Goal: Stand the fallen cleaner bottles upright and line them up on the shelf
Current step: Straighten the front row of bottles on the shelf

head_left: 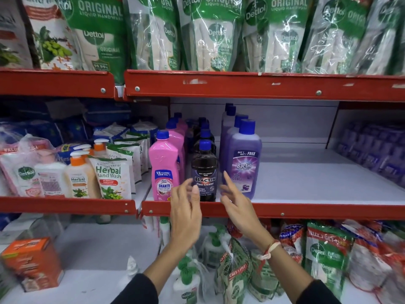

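Observation:
Three rows of cleaner bottles stand upright on the middle shelf [306, 178]. Pink Shakti bottles [163, 167] form the left row, dark Bactin bottles [205, 165] the middle row, and purple Bactin bottles [244, 163] the right row, all with blue caps. My left hand [186, 207] hovers just left of the front dark bottle, fingers apart, holding nothing. My right hand [236, 202] is just right of that bottle, in front of the purple one, fingers spread and empty. Neither hand clearly touches a bottle.
Red shelf edge [285, 210] runs below the bottles. Hand-wash bottles and herbal pouches [109, 174] crowd the left bay. Purple packs [372, 150] lie far right. Green Dettol refill pouches [208, 34] fill the top shelf. An orange box [32, 262] and bagged goods sit below.

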